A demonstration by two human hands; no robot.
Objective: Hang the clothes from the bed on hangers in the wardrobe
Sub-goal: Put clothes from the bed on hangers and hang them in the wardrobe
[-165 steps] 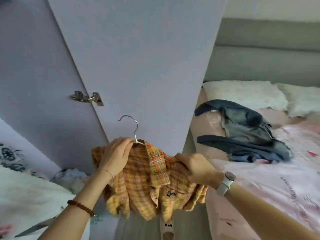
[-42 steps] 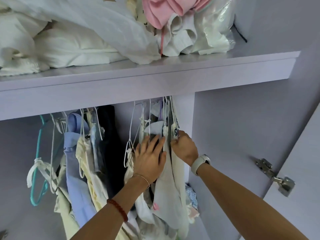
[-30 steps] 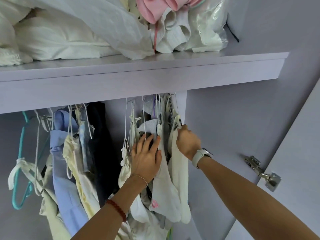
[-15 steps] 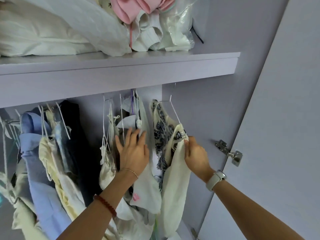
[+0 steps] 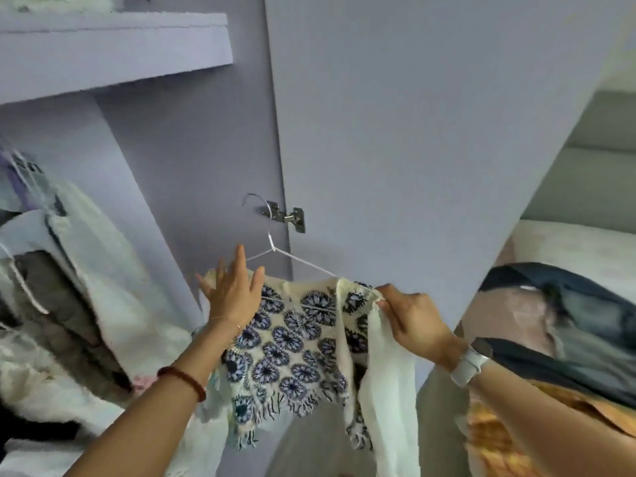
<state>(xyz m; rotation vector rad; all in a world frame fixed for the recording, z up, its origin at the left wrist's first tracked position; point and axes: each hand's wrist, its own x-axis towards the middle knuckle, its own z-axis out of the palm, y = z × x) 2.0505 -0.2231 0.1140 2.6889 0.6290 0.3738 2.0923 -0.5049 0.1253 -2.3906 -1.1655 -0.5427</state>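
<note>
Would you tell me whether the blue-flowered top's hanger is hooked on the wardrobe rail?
Off the rail: the hanger hook is free before the door, the top between both hands.

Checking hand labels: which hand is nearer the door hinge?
Left. The left hand is open just below and left of the door hinge, fingers up at the hanger. The right hand pinches the floral top farther down and right.

No text, label or number can be read anywhere (only patterned fabric).

Two hands (image 5: 237, 297), one wire hanger (image 5: 292, 259), one flower-print top (image 5: 292, 352) (cream and blue), one hinge (image 5: 287, 216).
</note>
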